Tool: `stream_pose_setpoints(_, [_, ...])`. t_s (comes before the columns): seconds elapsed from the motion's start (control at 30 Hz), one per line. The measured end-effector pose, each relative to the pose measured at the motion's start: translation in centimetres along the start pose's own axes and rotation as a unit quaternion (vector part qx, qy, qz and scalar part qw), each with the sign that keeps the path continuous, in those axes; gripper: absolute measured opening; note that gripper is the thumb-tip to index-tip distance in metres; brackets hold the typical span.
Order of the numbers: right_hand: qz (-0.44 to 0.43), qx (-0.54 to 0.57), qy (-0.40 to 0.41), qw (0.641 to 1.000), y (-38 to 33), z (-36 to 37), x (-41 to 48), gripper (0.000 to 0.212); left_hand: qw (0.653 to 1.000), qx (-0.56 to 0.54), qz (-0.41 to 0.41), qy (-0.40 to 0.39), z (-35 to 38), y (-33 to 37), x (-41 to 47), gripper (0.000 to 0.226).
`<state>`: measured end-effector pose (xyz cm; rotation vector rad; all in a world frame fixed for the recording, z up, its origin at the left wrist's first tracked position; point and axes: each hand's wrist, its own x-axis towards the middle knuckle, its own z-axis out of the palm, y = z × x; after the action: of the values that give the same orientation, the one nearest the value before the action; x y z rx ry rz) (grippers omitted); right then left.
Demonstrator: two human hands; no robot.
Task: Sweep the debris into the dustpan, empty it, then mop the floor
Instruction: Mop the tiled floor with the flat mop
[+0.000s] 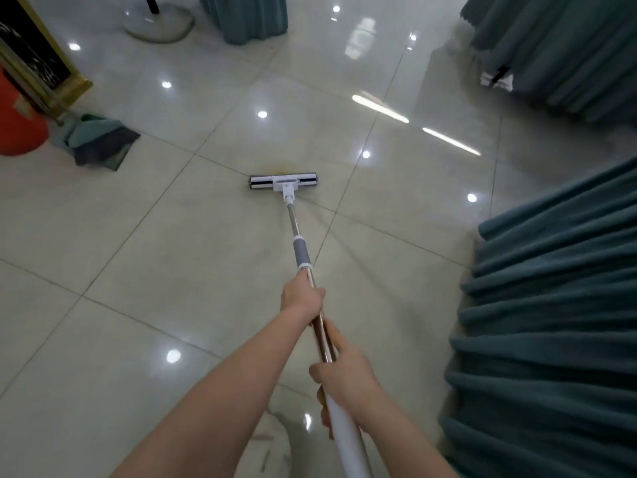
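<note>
Step in hand = mopping, last part of the task. Sweep + empty look done, judging by how things lie: dustpan point(103, 150) w/ broom point(82, 131) parked on the floor point(144, 257) at its left edge, just beside a red bin point(17, 125), nobody holding either. No loose debris visible on the tiles, tho glare spots could hide small bits. Mop point(293, 219): mop head point(283, 182) lies flat on the floor about mid-view, near a tile-joint crossing, pole running back toward the person. L hand point(303, 298) wraps the metal pole just behind the grey sleeve point(300, 251), fingers curled round it. R hand point(348, 374) grips nearer the body, where the metal meets the white top section, thumb lying along the pole. So both hands are closed on the mop, apart from each other. Yellowish patch right at far edge of the head: can't tell if it's a stain or the mop's own sponge. Teal drapes point(551, 305) reach the floor at its right edge, near the pole; more drape at the far edge. Next move, my guess: push/pull stroke w/ head kept flat, L hand pressing down, R hand steering, then shift one lane sideways. Risks: snagging the drape hem on the right, knocking the dustpan on the left, wet tile = slippy.
</note>
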<state>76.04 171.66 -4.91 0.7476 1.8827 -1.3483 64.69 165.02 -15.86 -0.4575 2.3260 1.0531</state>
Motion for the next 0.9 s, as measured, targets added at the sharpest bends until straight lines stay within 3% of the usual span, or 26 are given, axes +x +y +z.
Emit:
stream_pose_setpoints(0.13, [-0.004,0.022,0.006,1.0,-6.6,1.3,6.3,0.079,1.0,-0.001,0.017,0.01,-4.2,1.9,8.0,0.019])
stream_pose_setpoints(0.27, [0.008,0.062,-0.005,0.998,-12.4,2.5,12.2,0.076,0.999,-0.01,0.033,0.014,-8.4,3.8,14.8,0.032])
stream_pose_setpoints(0.43, [0.011,0.08,-0.013,0.997,-16.9,5.5,16.7,0.076,0.999,-0.028,0.025,-0.034,-13.2,4.1,19.9,0.04])
stream_pose_setpoints(0.67, [0.017,0.089,-0.027,0.996,-15.3,11.2,13.2,0.088,0.998,0.037,0.031,-0.05,-15.5,-0.6,16.5,0.046])
stream_pose_setpoints(0.9, [0.014,0.06,-0.036,0.997,-11.3,13.7,6.9,0.091,0.997,0.012,0.009,-0.077,-16.1,-4.6,9.6,0.054])
